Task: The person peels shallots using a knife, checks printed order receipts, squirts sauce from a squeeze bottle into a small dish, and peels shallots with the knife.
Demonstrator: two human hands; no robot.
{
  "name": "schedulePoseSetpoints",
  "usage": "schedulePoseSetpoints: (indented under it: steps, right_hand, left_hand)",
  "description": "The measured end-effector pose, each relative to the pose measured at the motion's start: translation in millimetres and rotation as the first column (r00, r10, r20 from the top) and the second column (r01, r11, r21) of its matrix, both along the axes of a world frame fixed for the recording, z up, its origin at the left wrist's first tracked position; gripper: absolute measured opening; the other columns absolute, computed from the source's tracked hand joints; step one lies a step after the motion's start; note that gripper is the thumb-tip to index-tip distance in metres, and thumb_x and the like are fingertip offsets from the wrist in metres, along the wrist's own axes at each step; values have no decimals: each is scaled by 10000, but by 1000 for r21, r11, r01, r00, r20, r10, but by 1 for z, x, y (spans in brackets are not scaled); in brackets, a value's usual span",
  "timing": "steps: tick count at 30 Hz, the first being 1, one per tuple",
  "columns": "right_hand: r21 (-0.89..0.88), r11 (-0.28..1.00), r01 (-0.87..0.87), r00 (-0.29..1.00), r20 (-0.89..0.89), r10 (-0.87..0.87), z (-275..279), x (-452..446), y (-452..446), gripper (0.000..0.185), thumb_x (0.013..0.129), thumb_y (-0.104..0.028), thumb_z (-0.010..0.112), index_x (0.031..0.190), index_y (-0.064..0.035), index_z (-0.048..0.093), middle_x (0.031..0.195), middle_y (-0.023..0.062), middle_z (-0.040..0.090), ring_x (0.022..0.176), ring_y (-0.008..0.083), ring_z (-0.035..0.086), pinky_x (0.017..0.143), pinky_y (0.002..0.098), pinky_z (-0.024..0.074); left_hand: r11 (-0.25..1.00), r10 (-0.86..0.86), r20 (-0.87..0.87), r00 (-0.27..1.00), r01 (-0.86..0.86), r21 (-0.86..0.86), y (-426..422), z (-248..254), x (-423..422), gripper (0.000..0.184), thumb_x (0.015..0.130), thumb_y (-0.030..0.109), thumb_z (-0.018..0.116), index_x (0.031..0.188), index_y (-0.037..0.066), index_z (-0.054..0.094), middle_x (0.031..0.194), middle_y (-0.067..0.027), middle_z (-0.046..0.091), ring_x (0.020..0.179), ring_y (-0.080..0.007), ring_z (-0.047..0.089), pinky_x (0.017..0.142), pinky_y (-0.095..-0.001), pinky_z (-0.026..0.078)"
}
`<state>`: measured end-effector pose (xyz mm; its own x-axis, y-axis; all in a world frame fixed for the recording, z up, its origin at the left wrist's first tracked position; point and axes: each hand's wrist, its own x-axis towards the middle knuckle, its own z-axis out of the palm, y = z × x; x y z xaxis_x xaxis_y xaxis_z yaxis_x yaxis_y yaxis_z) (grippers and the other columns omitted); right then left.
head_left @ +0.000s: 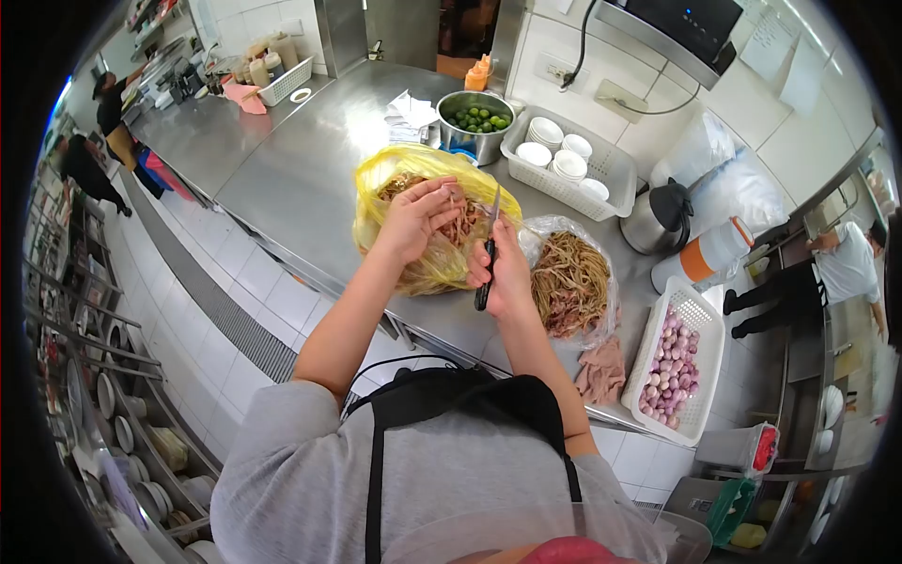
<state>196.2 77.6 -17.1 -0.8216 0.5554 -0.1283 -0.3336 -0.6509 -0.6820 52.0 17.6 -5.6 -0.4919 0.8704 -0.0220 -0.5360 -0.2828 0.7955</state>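
My right hand (508, 273) grips a small knife (487, 274) by its black handle, blade pointing up and away from me. Opposite it, my left hand (418, 221) hovers over a yellow plastic bag (373, 174), fingers curled together; a small pale thing may be between the fingertips, but I cannot make it out. Brown and pinkish scraps (460, 226) fill the yellow bag. To the right of my right hand, a clear bag (611, 305) lies open with dry, stringy brown stalks (571, 268) and pinkish bulbs in it. Peeled purple shallots (669, 371) fill a white plastic basket (711, 385) farther right.
Behind the bags stand a steel pot (474, 144) of green limes and a basket (615, 174) of white bowls. A steel jug (658, 218), an orange-banded container (697, 256) and a pink cloth (601, 371) are on the right. Other people (850, 263) stand at both sides.
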Motion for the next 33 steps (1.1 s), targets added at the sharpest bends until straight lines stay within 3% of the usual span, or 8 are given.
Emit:
schedulePoseSetpoints:
  steps: [6, 11, 18, 22, 25, 27, 31, 33]
  right_hand:
    - [-51, 992, -118, 993, 10, 119, 16, -13, -14, 352, 910, -326, 360, 1248, -233, 327, 516, -11, 345, 359, 85, 309, 348, 220, 284]
    - [281, 953, -116, 992, 87, 95, 23, -21, -19, 455, 917, -269, 359, 1344, -206, 218, 498, 1, 345, 352, 67, 317, 332, 189, 297]
    - [327, 940, -94, 989, 141, 50, 27, -27, -20, 393, 917, -277, 358, 1298, -207, 292, 489, 0, 341, 334, 79, 310, 330, 203, 284]
    - [246, 967, -72, 995, 81, 54, 31, -32, -22, 281, 920, -285, 347, 1183, -190, 373, 487, -7, 342, 323, 73, 300, 312, 201, 275]
    - [149, 986, -68, 997, 49, 62, 31, -38, -26, 236, 920, -288, 348, 1127, -183, 390, 482, -5, 340, 316, 72, 294, 298, 202, 265]
    - [88, 994, -62, 998, 37, 59, 31, -42, -28, 216, 919, -292, 351, 1100, -185, 401, 482, -3, 341, 314, 75, 293, 297, 205, 262]
    - [17, 992, -123, 992, -12, 123, 32, -43, -32, 158, 918, -291, 356, 992, -170, 424, 483, 5, 342, 312, 79, 290, 297, 209, 260]
    - [24, 988, -150, 988, -40, 151, 32, -44, -35, 148, 917, -288, 358, 968, -167, 426, 483, 7, 343, 312, 79, 289, 297, 209, 260]
  left_hand:
    - [999, 24, -29, 999, -23, 31, -9, 5, -13, 296, 805, 29, 539, 1097, -11, 513, 956, -59, 585, 810, -110, 583, 725, -222, 494]
    - [999, -8, -78, 997, 10, 34, -12, 9, -16, 274, 793, 19, 554, 1064, -13, 533, 945, -65, 593, 801, -103, 581, 725, -223, 486]
    - [995, 86, -402, 912, -56, 86, -9, 9, -15, 235, 769, -16, 584, 1001, -39, 554, 898, -77, 608, 786, -106, 575, 699, -219, 475]
    - [977, 168, -442, 881, -91, 191, -9, 7, -10, 227, 761, -27, 587, 987, -39, 564, 881, -68, 609, 774, -110, 580, 690, -220, 477]
    - [960, 272, -564, 780, -177, 218, -15, 2, -12, 237, 753, -42, 585, 989, -30, 572, 853, -57, 610, 767, -112, 581, 696, -218, 473]
    - [970, 242, -820, 519, -158, 187, -22, 0, -18, 300, 742, -86, 566, 1033, -14, 556, 937, -47, 559, 862, -119, 559, 751, -228, 463]
    - [970, 213, -631, 746, -84, 229, -27, -7, -26, 291, 758, -64, 554, 1043, -3, 558, 957, -59, 564, 855, -126, 560, 743, -228, 464]
    - [988, 44, -345, 938, 11, 157, -29, -13, -33, 255, 803, -2, 524, 1055, 13, 559, 1003, -75, 560, 863, -130, 558, 742, -241, 471]
